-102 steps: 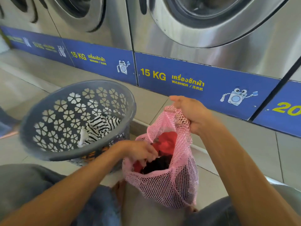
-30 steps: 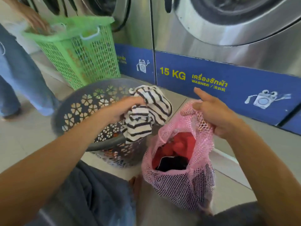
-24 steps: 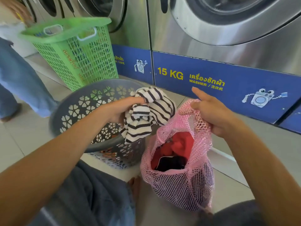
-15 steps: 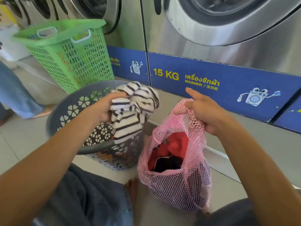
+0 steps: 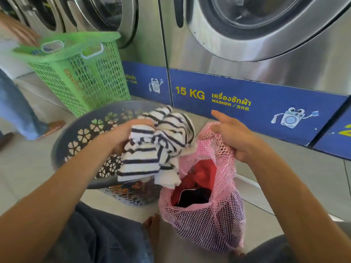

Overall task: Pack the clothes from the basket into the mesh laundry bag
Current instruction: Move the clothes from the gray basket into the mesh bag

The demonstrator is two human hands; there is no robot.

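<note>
My left hand [image 5: 121, 137] grips a bunched black-and-white striped garment [image 5: 157, 147], held over the near rim of the grey flower-cut basket [image 5: 79, 137], its lower edge hanging at the mouth of the pink mesh laundry bag [image 5: 209, 215]. My right hand [image 5: 233, 137] pinches the bag's top edge and holds the mouth up and apart. Inside the bag lie a red garment [image 5: 205, 173] and a dark garment [image 5: 195, 198]. The basket tilts toward me; orange-brown cloth shows through its lower wall.
Steel washers with blue "15 KG" panels [image 5: 228, 99] stand just behind the bag. A green lattice basket [image 5: 79, 73] sits at the left, with another person's jeans leg [image 5: 17, 111] and foot beside it. My knees in dark cloth frame the bottom of the view.
My left hand lifted the striped garment out of the grey basket and carried it right, up to the bag's mouth. My right hand kept its hold on the bag.
</note>
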